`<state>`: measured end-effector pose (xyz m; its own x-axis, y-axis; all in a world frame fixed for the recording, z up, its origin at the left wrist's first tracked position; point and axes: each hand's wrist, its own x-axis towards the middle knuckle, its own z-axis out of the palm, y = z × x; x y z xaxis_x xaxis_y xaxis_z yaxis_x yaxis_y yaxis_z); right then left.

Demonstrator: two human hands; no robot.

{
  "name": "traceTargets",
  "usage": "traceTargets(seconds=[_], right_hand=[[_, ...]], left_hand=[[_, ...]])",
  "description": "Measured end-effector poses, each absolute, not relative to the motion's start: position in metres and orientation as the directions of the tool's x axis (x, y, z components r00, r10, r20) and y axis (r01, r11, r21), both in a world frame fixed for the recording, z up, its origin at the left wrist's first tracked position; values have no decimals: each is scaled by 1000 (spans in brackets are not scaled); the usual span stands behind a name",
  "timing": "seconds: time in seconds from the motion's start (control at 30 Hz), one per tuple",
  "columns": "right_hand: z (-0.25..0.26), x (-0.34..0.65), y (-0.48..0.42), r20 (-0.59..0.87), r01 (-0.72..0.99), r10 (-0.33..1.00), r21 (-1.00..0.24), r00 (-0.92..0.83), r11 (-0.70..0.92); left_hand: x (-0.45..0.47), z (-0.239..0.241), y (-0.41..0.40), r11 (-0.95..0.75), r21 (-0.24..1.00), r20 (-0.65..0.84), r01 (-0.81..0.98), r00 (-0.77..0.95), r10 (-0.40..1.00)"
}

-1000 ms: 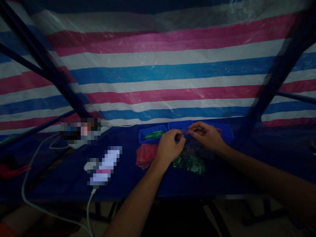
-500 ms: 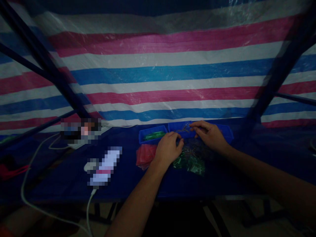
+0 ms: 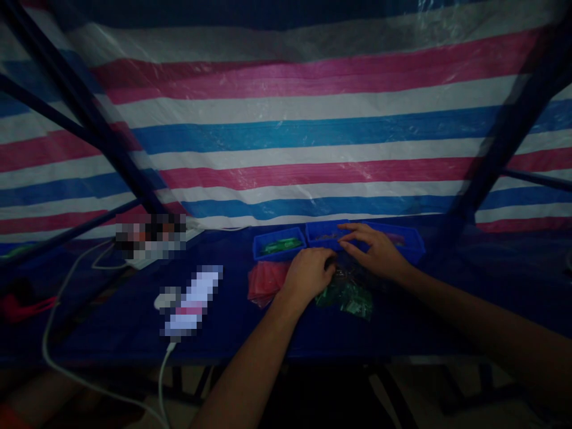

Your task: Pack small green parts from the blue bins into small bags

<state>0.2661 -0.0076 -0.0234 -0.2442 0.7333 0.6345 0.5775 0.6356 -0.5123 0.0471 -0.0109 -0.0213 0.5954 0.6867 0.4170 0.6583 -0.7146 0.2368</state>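
Observation:
My left hand point(image 3: 309, 273) is curled at the left edge of a pile of small clear packets point(image 3: 346, 274), fingers bent toward the thumb. Whatever it may hold is hidden. Just below its fingertips lie green packets point(image 3: 356, 301). A stack of red-pink packets point(image 3: 266, 280) sits beside its wrist. My right hand point(image 3: 374, 249) hovers at the front of the middle blue bin point(image 3: 322, 243), thumb and fingers apart, with nothing visible between them. Small thin pieces lie in that bin, too dim to name. The left blue bin point(image 3: 255, 249) holds green pieces point(image 3: 280, 245).
A third blue bin point(image 3: 417, 241) stands partly behind my right hand. On the left lie a blurred-out phone point(image 3: 193, 301) with a white cable point(image 3: 161, 378), a pale round object point(image 3: 165, 299) and a white power strip point(image 3: 143, 257). Blue frame posts point(image 3: 491, 152) and striped sheeting point(image 3: 304, 134) enclose the table.
My right hand has drawn slightly back toward me, and the shiny bits at its fingertips no longer show there. My left hand has shifted slightly down. The view has moved a little.

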Motion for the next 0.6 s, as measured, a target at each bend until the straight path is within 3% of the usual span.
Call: traceTargets(seconds=[0.17,0.3,0.43,0.6], right_hand=[[-19,265,-11,655,550,722,-526,-224,649],[-15,263,-15,629,507,742,-573,-233,644],[-17,261,-16,497,361,819,-736,-286,573],[-23,258,-13,382,128,880,-894,-280,429]], left_hand=[[47,-17,-12,-703,258,433,663,572,697],[49,-10,-15,-714,331,555,617,485,676],[52,-2,-18,-737,451,668,503,358,653],[54,3,-20,-735,548,687,398,287,668]])
